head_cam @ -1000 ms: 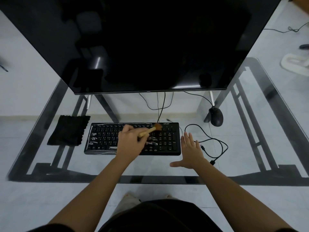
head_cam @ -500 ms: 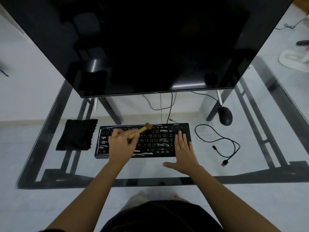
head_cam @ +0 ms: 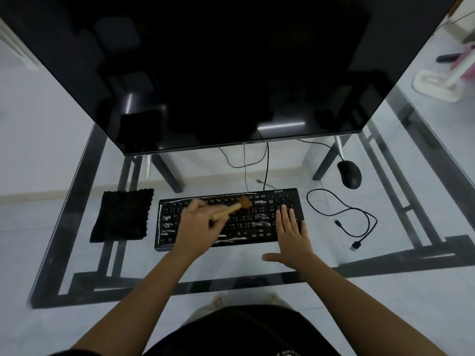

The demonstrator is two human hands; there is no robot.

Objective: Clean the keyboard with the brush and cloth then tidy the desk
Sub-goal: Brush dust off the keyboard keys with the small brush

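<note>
A black keyboard (head_cam: 246,222) lies on the glass desk (head_cam: 77,206), with glare streaks across its keys. My left hand (head_cam: 199,224) grips a small wooden-handled brush (head_cam: 232,208), whose brown bristles rest near the top key row at the keyboard's middle. My right hand (head_cam: 291,233) lies flat, fingers together and thumb out, pressing on the keyboard's right end. A black cloth (head_cam: 122,215) lies flat on the glass just left of the keyboard, untouched.
A large dark monitor (head_cam: 231,68) overhangs the desk's rear. A black mouse (head_cam: 349,173) sits at the back right. A loose black cable (head_cam: 341,217) coils right of the keyboard. Thin wires (head_cam: 266,165) run from the keyboard's rear. A white floor stand (head_cam: 437,83) is beyond the desk.
My right hand has moved from the bare glass onto the keyboard's right end. The brush has swept left along the top rows. The head view shifted.
</note>
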